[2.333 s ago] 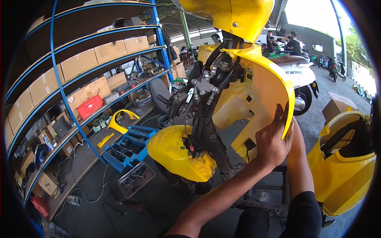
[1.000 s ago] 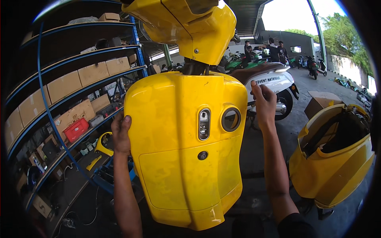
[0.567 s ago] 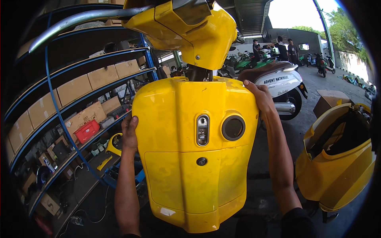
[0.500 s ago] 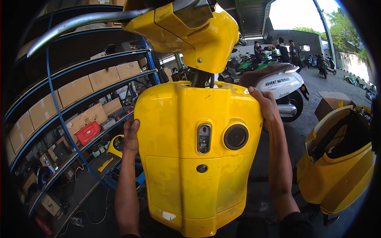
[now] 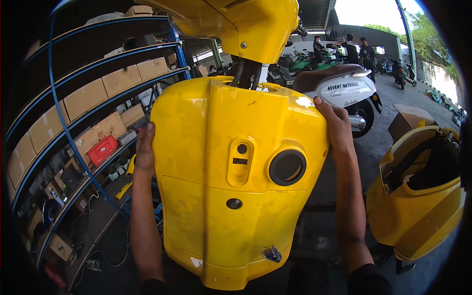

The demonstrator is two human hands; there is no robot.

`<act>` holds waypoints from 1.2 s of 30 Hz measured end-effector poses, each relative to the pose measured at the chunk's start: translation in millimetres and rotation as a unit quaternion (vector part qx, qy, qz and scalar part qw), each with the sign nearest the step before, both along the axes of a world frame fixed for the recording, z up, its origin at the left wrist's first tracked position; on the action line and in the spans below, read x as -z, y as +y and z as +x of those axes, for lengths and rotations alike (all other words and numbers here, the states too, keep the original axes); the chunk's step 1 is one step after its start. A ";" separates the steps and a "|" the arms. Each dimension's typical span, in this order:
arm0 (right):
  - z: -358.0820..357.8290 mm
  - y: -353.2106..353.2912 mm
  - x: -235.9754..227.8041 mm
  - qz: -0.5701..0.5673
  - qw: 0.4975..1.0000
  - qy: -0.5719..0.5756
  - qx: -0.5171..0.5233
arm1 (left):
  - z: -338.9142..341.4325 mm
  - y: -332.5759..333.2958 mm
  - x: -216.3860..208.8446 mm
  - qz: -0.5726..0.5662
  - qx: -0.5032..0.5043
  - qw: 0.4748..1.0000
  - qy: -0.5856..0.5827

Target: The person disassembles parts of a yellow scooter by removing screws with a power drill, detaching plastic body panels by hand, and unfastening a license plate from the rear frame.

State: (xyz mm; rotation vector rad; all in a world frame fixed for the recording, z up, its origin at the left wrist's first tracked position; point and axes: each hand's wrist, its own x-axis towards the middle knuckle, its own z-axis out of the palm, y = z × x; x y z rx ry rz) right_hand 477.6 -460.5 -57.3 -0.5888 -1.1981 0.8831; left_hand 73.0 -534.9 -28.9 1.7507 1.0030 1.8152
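A yellow scooter leg-shield panel (image 5: 187, 142) stands in front of me, tilted, beneath the yellow handlebar cover (image 5: 268, 29). At its left edge, my left hand (image 5: 144, 150) grips with the thumb up and the fingers hidden behind. On the upper right edge, my right hand (image 5: 337, 123) has its thumb on the front and its other fingers out of sight. A bare oval recess (image 5: 240, 172) sits beside a round black-rimmed opening (image 5: 287, 167). Lower down is a round black button (image 5: 234, 203). A small shiny dark metal piece (image 5: 271, 253) lies against the panel's lower right.
Blue-framed shelving (image 5: 69, 132) with cardboard boxes and a red bin (image 5: 102, 150) runs along the left. Another yellow body part (image 5: 418, 211) stands at right, near an open carton (image 5: 408, 120). Behind are a white scooter (image 5: 339, 96) and several people.
The panel has tilted and shifted left and its top looks closer, with both hands still on it. The metal plate left the oval recess; a shiny piece now lies at the lower right.
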 end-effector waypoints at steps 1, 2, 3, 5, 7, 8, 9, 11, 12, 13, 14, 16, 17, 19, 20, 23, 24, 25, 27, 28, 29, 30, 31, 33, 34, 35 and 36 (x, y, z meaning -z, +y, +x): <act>-2.4 0.6 -3.0 -0.006 1.000 0.018 -0.005 | 4.4 -5.3 -9.6 -0.015 0.015 0.999 0.025; -5.4 2.2 -3.6 -0.009 0.999 0.035 -0.009 | 6.4 -5.6 -15.8 -0.027 0.032 0.998 0.048; -6.6 0.0 -2.8 -0.002 0.998 0.052 -0.031 | 11.1 -2.4 -18.8 -0.032 0.032 0.998 0.041; -0.6 -21.6 -4.1 0.009 0.999 0.031 -0.013 | 28.7 0.7 -27.1 -0.057 0.005 0.998 -0.031; -3.7 -45.8 -4.2 0.023 0.999 0.040 0.020 | 32.2 5.7 -29.0 -0.042 -0.049 0.997 -0.029; -4.2 -46.5 0.3 0.029 0.998 0.044 0.020 | 31.4 14.8 -27.8 -0.031 -0.084 0.995 -0.033; -5.0 -43.6 5.0 0.018 0.999 0.028 0.026 | 22.6 17.7 -24.7 -0.021 -0.103 0.994 -0.032; -9.1 -42.5 -1.8 -0.001 0.999 0.038 0.013 | 12.2 1.7 -25.6 -0.009 -0.053 0.999 0.007; -0.7 -23.4 4.0 0.008 0.999 0.018 -0.034 | 7.2 0.3 -25.0 -0.003 -0.005 0.999 0.041; -8.5 -34.2 -3.0 0.014 0.999 0.040 -0.034 | -3.2 -3.9 -25.4 -0.003 -0.003 1.000 0.026; -21.9 -51.5 -14.7 0.019 0.996 0.069 -0.046 | -18.1 -13.2 -33.1 -0.004 -0.014 0.999 0.030; -34.1 -78.5 -28.1 0.105 0.993 -0.022 -0.052 | -53.3 -25.0 -45.4 0.041 -0.028 0.994 -0.099; -41.8 -93.8 -36.3 0.129 0.987 -0.045 -0.079 | -71.7 -33.9 -46.2 0.038 -0.027 0.994 -0.101; -46.3 -99.4 -41.6 0.131 0.985 -0.040 -0.104 | -86.6 -51.7 -55.6 0.043 0.047 0.998 -0.030; -54.3 -97.3 -40.1 0.111 0.986 -0.045 -0.115 | -83.1 -62.6 -52.6 0.042 0.044 0.998 -0.031; -83.0 -90.1 -18.8 0.097 0.984 -0.035 -0.144 | -92.9 -103.9 -35.8 0.041 -0.030 0.997 -0.057; -91.7 -90.9 -13.6 0.097 0.981 -0.041 -0.165 | -104.4 -119.4 -32.0 0.043 -0.051 0.996 -0.064; -101.9 -92.1 -7.9 0.131 0.982 -0.070 -0.117 | -113.0 -142.2 -32.5 0.039 -0.072 0.995 -0.065; -122.8 -89.6 7.6 0.207 0.974 -0.093 -0.023 | -127.1 -171.4 -16.9 0.039 -0.094 0.989 -0.109; -133.6 -90.0 15.5 0.247 0.966 -0.075 0.017 | -131.9 -188.4 -13.0 0.032 -0.124 0.985 -0.119; -144.0 -92.1 26.1 0.250 0.965 -0.064 0.046 | -138.4 -207.7 -11.2 0.041 -0.170 0.982 -0.073; -152.6 -98.4 36.6 0.247 0.965 -0.047 0.072 | -140.0 -231.1 -16.8 0.041 -0.219 0.975 -0.020; -158.1 -104.9 44.7 0.235 0.970 -0.024 0.051 | -139.9 -241.0 -18.9 0.041 -0.249 0.967 -0.022; -178.5 -119.0 80.8 0.188 0.980 -0.054 -0.027 | -145.4 -259.4 -16.2 0.040 -0.298 0.954 -0.004; -185.9 -124.8 99.2 0.147 0.983 -0.076 -0.080 | -143.8 -270.1 -17.1 0.050 -0.322 0.945 -0.008; -194.2 -128.8 118.7 0.116 0.979 -0.107 -0.131 | -141.1 -284.5 -18.4 0.038 -0.328 0.944 0.001; -202.6 -136.6 141.1 0.080 0.970 -0.137 -0.183 | -146.3 -303.8 -22.1 0.042 -0.363 0.931 0.001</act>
